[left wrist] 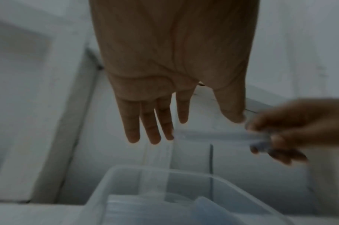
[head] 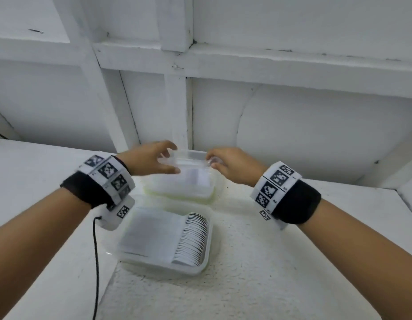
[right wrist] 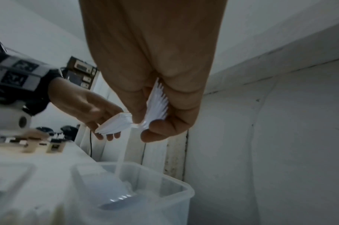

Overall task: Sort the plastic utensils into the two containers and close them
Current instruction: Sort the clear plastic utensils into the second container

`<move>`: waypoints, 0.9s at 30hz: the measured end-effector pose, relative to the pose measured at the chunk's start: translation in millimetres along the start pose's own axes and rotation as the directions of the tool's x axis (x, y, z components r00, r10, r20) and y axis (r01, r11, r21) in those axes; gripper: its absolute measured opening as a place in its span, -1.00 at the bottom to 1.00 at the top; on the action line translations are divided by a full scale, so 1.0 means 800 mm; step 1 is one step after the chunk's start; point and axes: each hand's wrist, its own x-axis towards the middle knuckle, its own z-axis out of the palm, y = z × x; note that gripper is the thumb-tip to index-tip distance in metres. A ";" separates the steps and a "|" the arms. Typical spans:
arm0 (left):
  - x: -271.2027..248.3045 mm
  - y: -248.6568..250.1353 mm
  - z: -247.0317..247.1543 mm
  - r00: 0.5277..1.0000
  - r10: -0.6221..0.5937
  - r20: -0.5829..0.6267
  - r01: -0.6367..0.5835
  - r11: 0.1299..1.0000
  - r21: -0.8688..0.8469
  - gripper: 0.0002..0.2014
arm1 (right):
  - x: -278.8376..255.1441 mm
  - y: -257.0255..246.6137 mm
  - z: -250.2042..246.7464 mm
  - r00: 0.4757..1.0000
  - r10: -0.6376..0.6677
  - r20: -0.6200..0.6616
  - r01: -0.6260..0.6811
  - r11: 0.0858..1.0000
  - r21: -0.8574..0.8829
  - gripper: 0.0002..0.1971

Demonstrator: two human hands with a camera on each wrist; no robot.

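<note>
Held in the air between both hands, just above the far container: a stacked bundle of white plastic forks (head: 189, 158), lying crosswise. Tines fanned out at the right end in the right wrist view (right wrist: 158, 105), handles fanned at the left end. Blurred in the left wrist view (left wrist: 213, 135).

Right hand (head: 232, 165) pinching the tine end, thumb below, curled fingers above (right wrist: 155, 60). Left hand (head: 152, 158) holding the handle end between thumb and fingers (right wrist: 83, 106), the other fingers long and slightly spread (left wrist: 170, 68).

Directly below, open and without a lid: the far clear rectangular plastic container (head: 217, 181), with some pale, blurred utensils already inside (right wrist: 165, 205); kind impossible to tell. Just in front of it, nearer the person, almost touching: a second clear rectangular plastic container (head: 206, 257), also open, filled with a neat row of white plastic spoons (head: 193, 239), bowls to the right.

Both containers on a white speckled tabletop (head: 269, 262), pushed near a white panelled wall (head: 293, 123).

On each wrist, a black strap with a white band of black-and-white square markers: left (head: 108, 179), right (head: 279, 183). From the left band, a thin black cable (head: 95, 262) hanging down.
</note>
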 end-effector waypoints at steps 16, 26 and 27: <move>0.082 -0.081 0.012 0.865 -0.476 0.157 0.489 0.734 -0.472 -0.82 | 0.135 0.019 0.070 0.996 0.033 0.083 -0.007 0.953 -0.302 -0.61; 0.085 -0.084 0.016 0.864 -0.484 0.138 0.488 0.737 -0.468 -0.84 | 0.142 0.028 0.078 0.960 0.250 0.126 -0.256 0.966 0.034 -0.70; 0.085 -0.084 0.017 0.863 -0.486 0.139 0.489 0.734 -0.471 -0.84 | 0.142 0.025 0.079 0.957 0.258 0.136 -0.266 0.963 0.050 -0.69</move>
